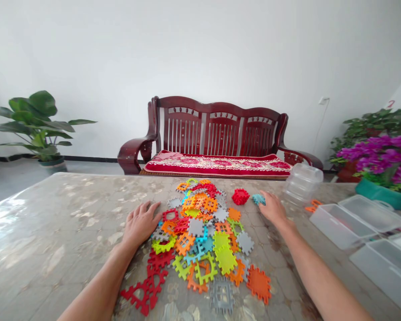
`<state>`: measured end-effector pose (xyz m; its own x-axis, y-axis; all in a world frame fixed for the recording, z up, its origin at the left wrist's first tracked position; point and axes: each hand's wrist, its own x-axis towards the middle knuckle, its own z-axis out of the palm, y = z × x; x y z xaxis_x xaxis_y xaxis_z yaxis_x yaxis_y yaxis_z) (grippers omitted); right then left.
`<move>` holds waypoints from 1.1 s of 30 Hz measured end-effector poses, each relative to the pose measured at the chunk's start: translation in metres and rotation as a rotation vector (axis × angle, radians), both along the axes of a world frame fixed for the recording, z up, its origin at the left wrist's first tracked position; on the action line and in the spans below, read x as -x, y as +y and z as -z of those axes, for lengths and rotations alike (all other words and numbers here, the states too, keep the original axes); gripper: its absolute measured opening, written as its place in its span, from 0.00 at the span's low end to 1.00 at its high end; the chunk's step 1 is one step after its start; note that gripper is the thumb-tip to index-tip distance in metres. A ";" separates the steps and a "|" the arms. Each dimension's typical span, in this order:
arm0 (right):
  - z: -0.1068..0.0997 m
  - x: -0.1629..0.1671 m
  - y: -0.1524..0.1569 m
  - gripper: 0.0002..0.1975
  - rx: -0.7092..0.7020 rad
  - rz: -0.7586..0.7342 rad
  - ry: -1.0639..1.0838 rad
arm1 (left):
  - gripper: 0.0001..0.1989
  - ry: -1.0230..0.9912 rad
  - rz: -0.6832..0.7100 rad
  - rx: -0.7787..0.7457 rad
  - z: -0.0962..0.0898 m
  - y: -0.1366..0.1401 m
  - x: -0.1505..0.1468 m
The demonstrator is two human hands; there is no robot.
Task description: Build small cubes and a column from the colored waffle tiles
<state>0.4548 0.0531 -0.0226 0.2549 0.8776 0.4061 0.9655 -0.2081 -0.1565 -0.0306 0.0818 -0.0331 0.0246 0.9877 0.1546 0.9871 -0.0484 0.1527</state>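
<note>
My left hand [142,222] lies palm down on the table at the left edge of a heap of toothed plastic interlocking tiles [200,203], its fingers stretched out. Beyond the heap on the right, my right hand [273,208] has its fingertips closed on the edge of a blue interlocking tile [258,199] at the tabletop. Just left of that tile sits a small stack of red interlocking tiles [240,196]. The heap mixes red, orange, lime, blue and grey pieces, some solid, some with window-like or other cut-outs. Red triangular tiles [142,290] lie at its near left.
On the right of the patterned table [70,232] stand clear plastic boxes [342,225], a stacked clear container [302,183], orange-handled scissors [312,206] and a pot of purple flowers [384,156]. A wooden bench [217,109] is behind; a leafy plant [42,118] stands left.
</note>
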 end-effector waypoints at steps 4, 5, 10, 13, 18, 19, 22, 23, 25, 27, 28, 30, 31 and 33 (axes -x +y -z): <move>0.001 0.005 0.000 0.24 0.037 0.004 -0.063 | 0.27 0.015 0.040 -0.012 0.005 0.010 0.004; 0.002 0.007 0.001 0.23 0.048 -0.004 -0.065 | 0.27 0.001 0.047 -0.007 0.005 0.012 0.005; 0.010 0.014 0.004 0.20 0.034 -0.019 -0.026 | 0.25 -0.088 0.031 0.003 0.000 0.022 0.008; 0.015 0.016 0.006 0.16 0.011 0.010 -0.053 | 0.25 -0.074 0.019 -0.019 -0.001 0.028 0.007; 0.020 0.019 0.012 0.13 0.003 0.001 -0.080 | 0.26 -0.033 0.003 -0.054 0.002 0.037 0.006; 0.021 0.020 0.013 0.13 -0.001 -0.006 -0.079 | 0.26 -0.035 0.003 -0.053 0.003 0.039 0.006; 0.025 0.022 0.014 0.15 -0.022 -0.018 -0.065 | 0.26 -0.054 0.004 -0.054 0.005 0.042 0.008; 0.026 0.023 0.014 0.15 -0.038 -0.020 -0.057 | 0.25 -0.057 0.004 -0.056 0.005 0.043 0.009; 0.028 0.025 0.013 0.16 -0.079 -0.025 -0.042 | 0.25 -0.049 -0.002 -0.061 0.006 0.044 0.009; 0.028 0.026 0.010 0.18 -0.129 -0.029 -0.032 | 0.25 -0.021 -0.030 -0.058 0.006 0.044 0.007; 0.026 0.027 0.008 0.18 -0.156 -0.030 -0.028 | 0.25 -0.007 -0.055 -0.056 0.006 0.043 0.005; 0.021 0.030 0.003 0.19 -0.226 -0.033 -0.010 | 0.26 0.018 -0.104 -0.045 0.005 0.041 0.002; 0.017 0.032 0.000 0.19 -0.268 -0.037 0.003 | 0.27 0.026 -0.118 -0.040 0.005 0.040 0.001; 0.007 0.040 -0.006 0.18 -0.352 -0.063 0.041 | 0.28 0.038 -0.120 -0.034 0.004 0.038 0.000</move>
